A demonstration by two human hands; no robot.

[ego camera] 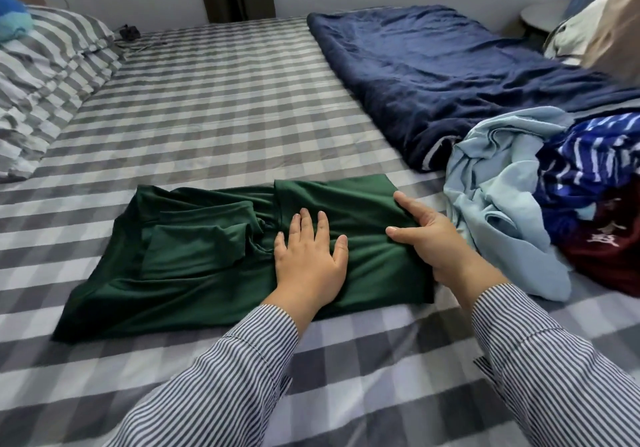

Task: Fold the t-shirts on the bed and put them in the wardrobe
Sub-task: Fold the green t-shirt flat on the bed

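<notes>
Hands first. Left hand, centre of the frame: fingers straight and spread, palm flat on the green t-shirt, pressing and gripping nothing. Right hand, just right of it: thumb and forefinger lie on top of the shirt's right edge; the other fingers seem tucked under the fold, so I read it as a pinch on that edge, though the underside is hidden.

Shirt lies low-centre on the checked bedsheet, part folded. Right half is doubled over and fairly smooth; left half is rumpled, with a sleeve bunched near the collar and the hem fanning toward lower left.

Judgement on the step: a fold across the shirt's width is being set. To do it well:
- keep the left palm as anchor on the crease line, so the jersey does not creep;
- draw the pinched edge taut before laying it, aligning it with the near hem;
- smooth the bunched sleeve flat before the next fold, or the lump gets locked in;
- sweep outward from the palm to push air and wrinkles left.

Fabric looks thin and slippery; expect it to slide on the sheet.

Queue still unfolded at right of frame: light blue t-shirt, blue striped garment, dark red garment, heaped touching one another. Navy duvet upper right, striped pillow upper left. Wardrobe not in view.
</notes>
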